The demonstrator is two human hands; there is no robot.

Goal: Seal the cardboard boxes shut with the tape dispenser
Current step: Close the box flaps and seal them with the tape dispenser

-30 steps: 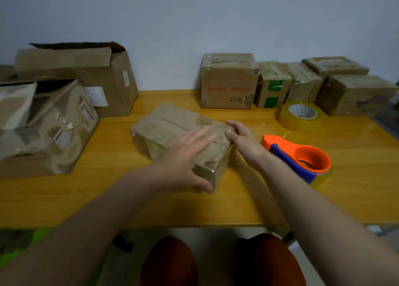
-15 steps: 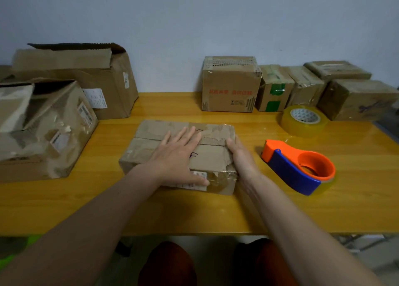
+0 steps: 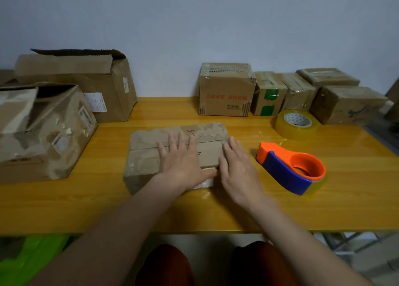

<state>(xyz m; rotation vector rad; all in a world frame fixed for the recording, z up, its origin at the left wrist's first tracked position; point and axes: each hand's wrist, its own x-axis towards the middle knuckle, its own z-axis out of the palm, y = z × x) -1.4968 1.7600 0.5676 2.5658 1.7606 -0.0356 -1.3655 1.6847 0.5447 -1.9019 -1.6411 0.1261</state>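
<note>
A flat cardboard box (image 3: 151, 156) lies at the centre of the yellow worktop (image 3: 64, 203), its two top flaps folded down so their edges meet along a seam running from 9 o'clock to 3 o'clock. The left hand (image 3: 183, 160) lies palm down on the top of the box, its fingers (image 3: 172, 140) straight and spread across the seam, grasping nothing. The right hand (image 3: 239, 173) rests at the box's 3 o'clock end, its fingers (image 3: 234, 145) also straight and released, laid against that edge.

Just beside the right hand, toward 3 o'clock, the orange and blue tape dispenser (image 3: 289, 169) sits on the worktop, untouched. Beyond it, toward 1 o'clock, a spare roll of clear tape (image 3: 296, 125) lies flat. Along the wall from 12 to 2 o'clock stands a row of closed boxes (image 3: 226, 95). At 9 to 10 o'clock two larger boxes (image 3: 43, 134) stand with flaps open.
</note>
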